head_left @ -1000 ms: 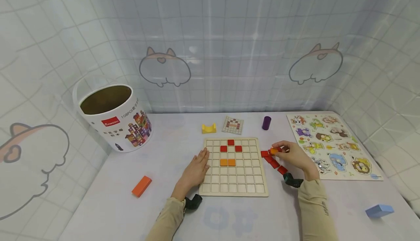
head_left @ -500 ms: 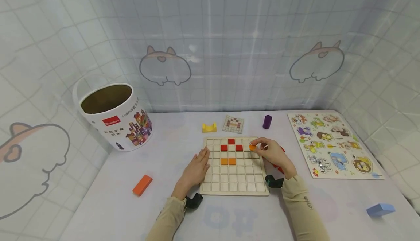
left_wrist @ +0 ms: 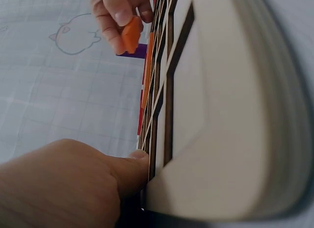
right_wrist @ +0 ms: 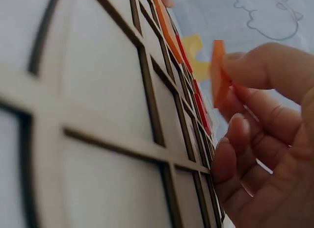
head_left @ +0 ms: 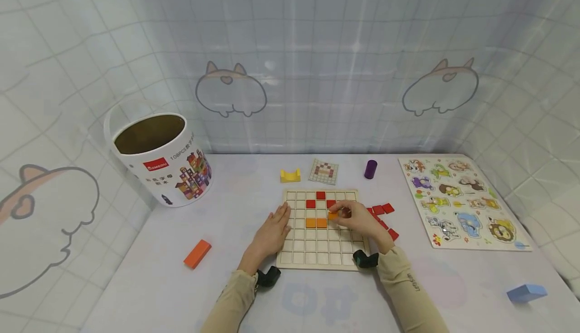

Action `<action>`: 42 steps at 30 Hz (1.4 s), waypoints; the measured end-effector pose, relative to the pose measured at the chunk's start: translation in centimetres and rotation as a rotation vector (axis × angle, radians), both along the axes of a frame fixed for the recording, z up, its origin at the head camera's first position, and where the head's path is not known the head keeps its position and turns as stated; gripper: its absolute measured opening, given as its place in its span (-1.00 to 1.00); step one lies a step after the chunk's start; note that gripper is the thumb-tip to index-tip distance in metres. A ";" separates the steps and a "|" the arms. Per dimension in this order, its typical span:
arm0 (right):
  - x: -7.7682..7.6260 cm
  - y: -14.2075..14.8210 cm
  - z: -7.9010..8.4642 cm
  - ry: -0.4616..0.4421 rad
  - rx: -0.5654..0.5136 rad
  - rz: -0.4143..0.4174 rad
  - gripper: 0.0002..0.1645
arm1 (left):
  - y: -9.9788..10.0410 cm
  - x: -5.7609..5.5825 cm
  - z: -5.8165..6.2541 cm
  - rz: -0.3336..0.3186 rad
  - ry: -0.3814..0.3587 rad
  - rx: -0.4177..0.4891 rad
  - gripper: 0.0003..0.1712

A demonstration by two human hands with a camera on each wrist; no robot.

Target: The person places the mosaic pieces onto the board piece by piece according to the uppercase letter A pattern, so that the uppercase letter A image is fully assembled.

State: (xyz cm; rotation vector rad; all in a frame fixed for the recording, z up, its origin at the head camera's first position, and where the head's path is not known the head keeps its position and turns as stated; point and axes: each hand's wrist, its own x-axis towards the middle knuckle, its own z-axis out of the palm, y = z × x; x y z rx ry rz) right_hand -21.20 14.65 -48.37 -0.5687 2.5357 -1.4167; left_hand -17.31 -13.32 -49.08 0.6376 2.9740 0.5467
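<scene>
The small, thin orange square tile (head_left: 333, 215) is over the pale wooden grid board (head_left: 312, 247), near the middle of the worktop (head_left: 244, 187) between its left and right edges. The right hand (head_left: 358, 218) pinches it, and both wrist views show it raised, apart from the board. I judge that it is very light and stiff, and not easily broken; its flat faces look smooth, so it may slip or turn if the pinch is loose. It seems best to take it by two opposite sides, with the lower face left free. The left hand (head_left: 272, 235) lies on the board's left border with its fingers extended, and it grips nothing.

In the grid there are two flat orange tiles (head_left: 310, 223), side by side, and three red square tiles (head_left: 320, 195). Of the loose red tiles (head_left: 387, 208) beside the board, toward the worktop's right edge, I see at least five; the right hand may hide some part. Toward the far edge are one yellow arch-shaped block (head_left: 290, 176), one printed pattern card (head_left: 323, 171) and one purple cylinder block (head_left: 370, 169). Toward the left edge are one white printed bucket (head_left: 156, 182) and one orange rectangular block (head_left: 197, 254); near the right edge, one animal picture puzzle board (head_left: 457, 214) and one blue block (head_left: 527, 293).
</scene>
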 end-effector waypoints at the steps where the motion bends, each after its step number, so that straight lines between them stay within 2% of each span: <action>1: 0.1 0.0 -0.1 -0.004 0.007 0.003 -0.76 | 0.0 0.0 0.0 -0.001 0.001 -0.001 -0.38; 9: 0.1 -0.1 -1.0 0.043 0.055 0.064 -0.73 | 0.0 0.1 0.2 -0.003 0.007 0.005 -0.38; 17: 0.2 -0.4 -1.0 0.042 0.055 0.042 -0.71 | 0.1 0.0 0.1 -0.001 0.004 0.003 -0.38; 28: 0.2 -0.3 -0.9 0.040 0.047 0.043 -0.87 | 0.1 0.0 0.1 -0.004 0.008 0.004 -0.38; 42: 0.3 0.0 -0.8 0.043 0.020 0.028 -0.78 | 0.0 0.0 0.0 -0.001 0.000 0.006 -0.38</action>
